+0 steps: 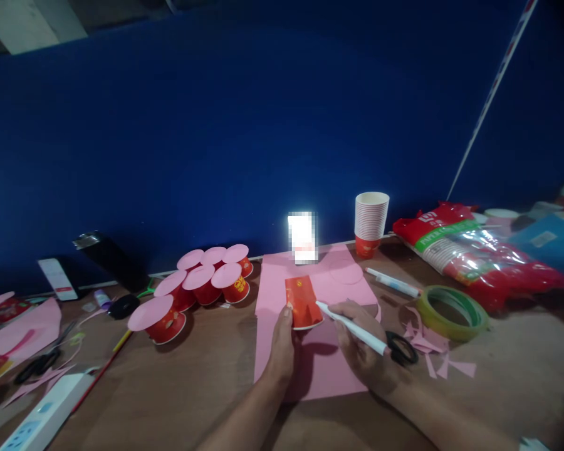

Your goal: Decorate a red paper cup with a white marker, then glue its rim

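A red paper cup [301, 302] stands upside down on a pink paper sheet [331, 369] on the brown table. My left hand [282, 341] grips the cup from its near left side and holds it down. My right hand [364, 341] is closed round a white pen [352, 327], whose tip rests at the cup's rim on the right side. A circle is cut out of the pink sheet near its far right corner.
Several upside-down red cups with pink discs [202, 289] sit at the left. A stack of white cups [371, 223], a second pen [392, 282], green tape [452, 312], black scissors [402, 348], pink scraps, a plastic bag [474, 254], a power strip [47, 413].
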`<state>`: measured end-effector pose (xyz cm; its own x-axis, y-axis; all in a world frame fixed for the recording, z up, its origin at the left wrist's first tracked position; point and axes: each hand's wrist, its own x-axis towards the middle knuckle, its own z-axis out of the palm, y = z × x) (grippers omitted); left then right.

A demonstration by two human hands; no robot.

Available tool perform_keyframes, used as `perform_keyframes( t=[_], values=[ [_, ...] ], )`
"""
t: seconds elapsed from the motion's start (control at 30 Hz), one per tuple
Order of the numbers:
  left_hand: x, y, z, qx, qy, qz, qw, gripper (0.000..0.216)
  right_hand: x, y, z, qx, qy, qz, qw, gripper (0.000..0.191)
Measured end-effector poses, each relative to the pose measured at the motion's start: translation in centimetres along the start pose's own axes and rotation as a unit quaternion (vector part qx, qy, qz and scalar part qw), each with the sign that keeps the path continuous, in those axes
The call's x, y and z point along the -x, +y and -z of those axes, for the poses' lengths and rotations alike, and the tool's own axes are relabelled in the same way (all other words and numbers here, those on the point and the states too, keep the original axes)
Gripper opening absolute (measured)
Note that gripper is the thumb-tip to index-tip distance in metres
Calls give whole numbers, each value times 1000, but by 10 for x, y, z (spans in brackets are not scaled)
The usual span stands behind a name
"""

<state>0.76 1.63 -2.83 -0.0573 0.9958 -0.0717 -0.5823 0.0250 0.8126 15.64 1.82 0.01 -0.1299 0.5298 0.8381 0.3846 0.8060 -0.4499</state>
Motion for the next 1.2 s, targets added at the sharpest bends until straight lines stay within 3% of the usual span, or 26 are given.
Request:
perform_keyframes(
  t=[0.23, 0.43, 0.8, 1.07, 1.2],
  values=[
    [-1, -1, 4, 22, 9, 40, 999, 48, 6, 0, -1, 9, -19, 28, 999, 17],
    [0, -1, 5, 22, 5, 59, 998, 52, 11, 5, -3, -20, -38, 19, 999, 24],
    [4, 2, 3, 31, -23, 25, 999, 45, 11, 3, -4, -14, 0, -5, 1000, 30],
    [0, 0, 0, 15, -13, -16, 1000, 41, 9, 1, -10, -10, -12, -117, 993, 22],
    [1, 2, -2, 9, -11, -22, 1000, 36, 12, 3, -13, -8, -23, -129, 991, 24]
  ],
)
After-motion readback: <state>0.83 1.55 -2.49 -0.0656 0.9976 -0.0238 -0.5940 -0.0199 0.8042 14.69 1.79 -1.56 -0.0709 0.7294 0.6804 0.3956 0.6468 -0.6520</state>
